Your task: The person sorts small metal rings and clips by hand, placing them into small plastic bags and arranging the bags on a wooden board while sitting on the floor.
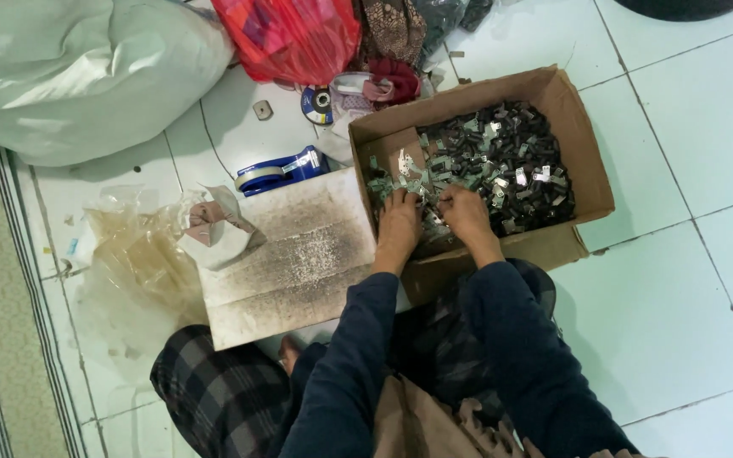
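Sorting step, by the look of it: the person sits on the tiled floor (689,280) with both hands down in a cardboard box (583,148) full of small metal clips (502,165), some shiny, some dark. The box sits on the floor just ahead of the knees, with the clips heaped across its bottom.

Left hand (398,227) is palm down at the near-left edge of the pile, fingers curled into the clips; whether it pinches one cannot be told. Right hand (464,214) is beside it, nearly touching, fingers bent into the same patch, and its grip is hidden too. Both forearms in dark sleeves run straight forward from the lap, wrists dropped over the box's near wall.

Judged from this, picking out single pieces calls for a fine fingertip pinch, since the clips lie tangled and overlapping.

Left of the box lies a flat, dusty cardboard sheet (286,254), touching the box. Beyond it are a blue tape dispenser (286,170), crumpled clear plastic (133,254), a big pale sack (86,68) and a red bag (290,34).
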